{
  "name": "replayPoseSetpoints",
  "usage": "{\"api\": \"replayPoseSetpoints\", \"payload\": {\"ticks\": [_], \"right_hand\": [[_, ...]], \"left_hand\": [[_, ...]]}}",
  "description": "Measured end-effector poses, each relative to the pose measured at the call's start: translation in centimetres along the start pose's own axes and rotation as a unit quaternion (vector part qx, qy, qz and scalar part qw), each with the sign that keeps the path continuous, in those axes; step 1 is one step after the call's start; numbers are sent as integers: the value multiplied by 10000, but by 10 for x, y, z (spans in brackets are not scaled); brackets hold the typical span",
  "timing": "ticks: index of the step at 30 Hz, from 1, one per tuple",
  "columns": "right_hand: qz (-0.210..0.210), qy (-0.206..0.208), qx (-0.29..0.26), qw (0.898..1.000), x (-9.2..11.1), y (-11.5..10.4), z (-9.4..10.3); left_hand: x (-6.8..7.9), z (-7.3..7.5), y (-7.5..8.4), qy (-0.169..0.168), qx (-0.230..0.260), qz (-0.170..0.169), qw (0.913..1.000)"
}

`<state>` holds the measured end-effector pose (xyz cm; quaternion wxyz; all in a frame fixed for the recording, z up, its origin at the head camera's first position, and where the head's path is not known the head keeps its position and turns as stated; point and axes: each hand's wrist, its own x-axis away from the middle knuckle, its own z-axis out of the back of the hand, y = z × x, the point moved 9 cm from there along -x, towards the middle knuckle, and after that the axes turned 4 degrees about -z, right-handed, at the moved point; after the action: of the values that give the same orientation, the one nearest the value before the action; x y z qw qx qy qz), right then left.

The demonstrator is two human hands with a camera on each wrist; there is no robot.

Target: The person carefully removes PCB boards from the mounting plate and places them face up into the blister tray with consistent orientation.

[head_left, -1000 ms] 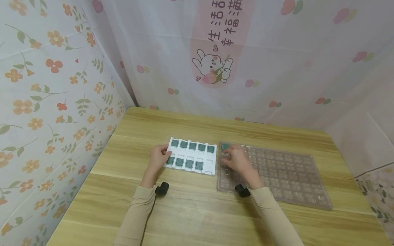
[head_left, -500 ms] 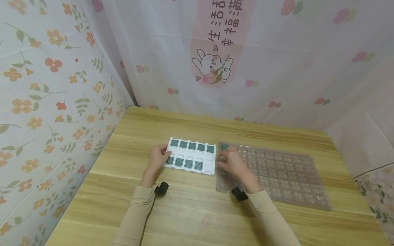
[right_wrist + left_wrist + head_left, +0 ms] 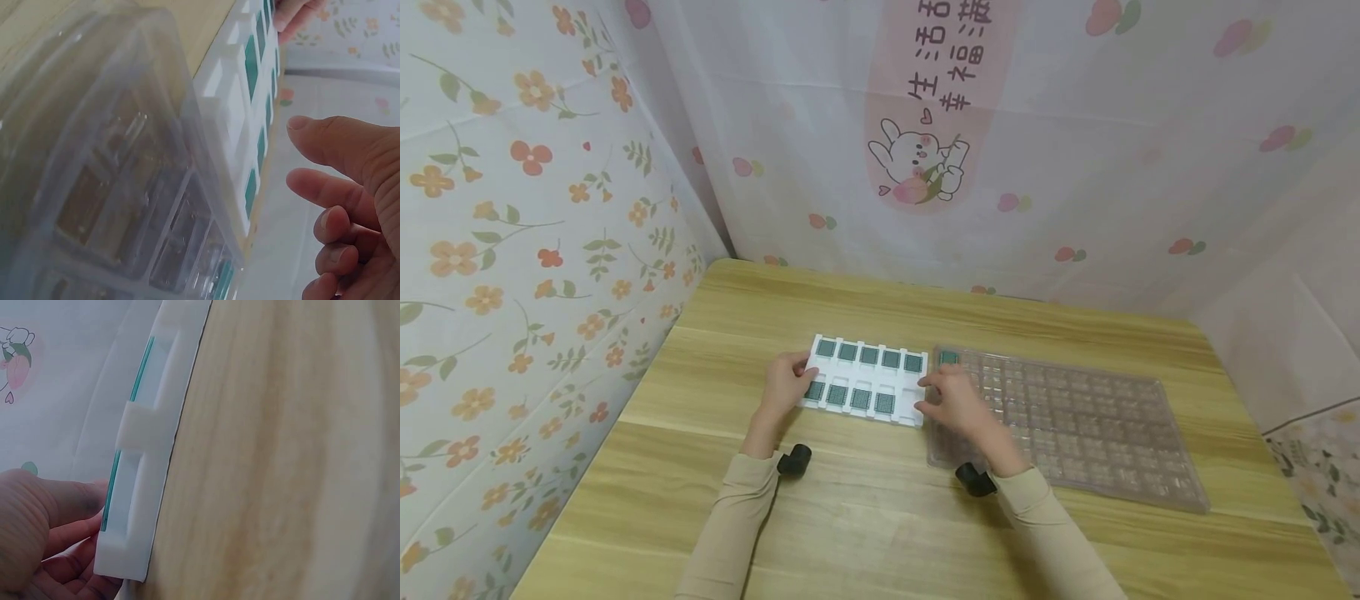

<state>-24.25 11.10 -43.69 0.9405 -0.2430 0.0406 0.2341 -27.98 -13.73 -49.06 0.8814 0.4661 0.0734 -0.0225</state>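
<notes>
A white tray lies on the table with two rows of green square chips in its slots. Its near right slot holds no chip. My left hand grips the tray's left end, thumb over the edge in the left wrist view. Over the tray's right edge hovers my right hand. Thumb and forefinger stand apart with nothing between them in the right wrist view. To the right lies a clear plastic tray with many compartments, one green chip in its far left corner.
The wooden table reaches toward me in front of both trays. A white printed curtain hangs behind, and a flowered one stands at the left. Black wrist cameras sit by both cuffs.
My right hand has moved left, from beside the chip in the clear tray to the white tray's right edge. The left hand and both trays have stayed in place.
</notes>
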Motion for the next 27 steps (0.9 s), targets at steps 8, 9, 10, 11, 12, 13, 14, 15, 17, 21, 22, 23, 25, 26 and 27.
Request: {"api": "replayPoseSetpoints", "payload": {"ticks": [8, 9, 10, 11, 12, 13, 14, 15, 17, 21, 22, 23, 25, 26, 27], "right_hand": [[187, -64, 125, 9997, -1, -9, -6], [248, -50, 142, 9996, -2, -11, -7], [311, -24, 180, 9994, -2, -12, -8], [380, -3, 175, 9991, -2, -13, -9], [438, 24, 194, 9988, -3, -15, -9], [483, 45, 206, 9986, -3, -16, -10], [522, 70, 196, 9984, -3, -17, -10], [549, 82, 158, 9983, -4, -19, -10], [588, 117, 105, 9981, -4, -21, -9], [586, 128, -2, 9982, -7, -25, -10], [585, 128, -7, 9982, -8, -26, -11], [576, 119, -4, 9983, -8, -27, -11], [535, 73, 14, 9985, -10, -27, -14], [503, 42, 36, 9987, -10, -28, -15], [477, -1, 36, 9989, -11, -28, -17]], "left_hand": [[0, 0, -1, 1, 36, 26, 10000], [0, 0, -2, 4, 20, 25, 10000], [0, 0, -2, 8, 0, 25, 10000], [0, 0, -2, 17, -13, 27, 10000], [0, 0, -2, 23, -26, 25, 10000], [0, 0, -2, 27, -45, 18, 10000], [0, 0, -2, 31, -58, 11, 10000], [-1, 0, -2, 31, -71, 3, 10000], [-1, 0, -2, 23, -86, 9, 10000], [-1, -1, -3, -4, -98, 72, 9999], [-1, -1, -3, -6, -91, 90, 9999], [-1, -1, -4, -7, -95, 105, 9999], [-1, -1, -4, -12, -100, 121, 9999], [-1, -1, -5, -15, -105, 138, 9998], [-1, -1, -5, -18, -110, 145, 9998]]}}
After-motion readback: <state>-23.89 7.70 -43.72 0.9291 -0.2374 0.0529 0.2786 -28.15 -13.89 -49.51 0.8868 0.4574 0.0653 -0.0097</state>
